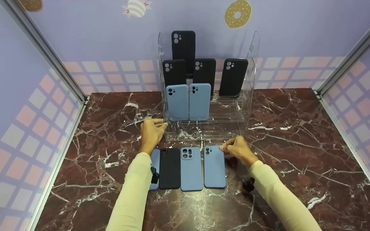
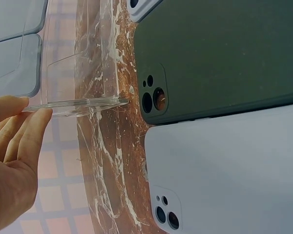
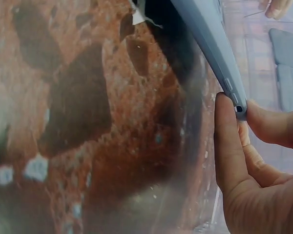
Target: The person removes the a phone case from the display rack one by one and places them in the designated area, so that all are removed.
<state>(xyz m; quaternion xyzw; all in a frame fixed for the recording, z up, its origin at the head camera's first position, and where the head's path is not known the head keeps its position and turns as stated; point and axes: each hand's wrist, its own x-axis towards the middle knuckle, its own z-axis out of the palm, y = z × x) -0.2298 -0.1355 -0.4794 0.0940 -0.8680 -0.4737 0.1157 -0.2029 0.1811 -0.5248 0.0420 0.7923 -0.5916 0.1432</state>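
Note:
My right hand (image 1: 239,149) pinches the upper right corner of a light blue phone case (image 1: 214,170) between thumb and fingers. In the right wrist view that case (image 3: 210,39) tilts, its edge caught in the fingertips. With thumb and fingers, my left hand (image 1: 153,133) grips the front left edge of a clear acrylic display stand (image 2: 88,103). Beside the held case lie a blue case with a square camera block (image 1: 191,175), a black case (image 1: 170,170) and another blue case (image 1: 155,155), partly hidden by my left forearm.
On the stand's tiers, several black cases (image 1: 183,48) lean at the back. Two blue cases, one left (image 1: 178,106) and one right (image 1: 200,106), stand in a lower tier. Patterned panels (image 1: 108,38) enclose the marbled tabletop (image 1: 108,199) at the back and sides.

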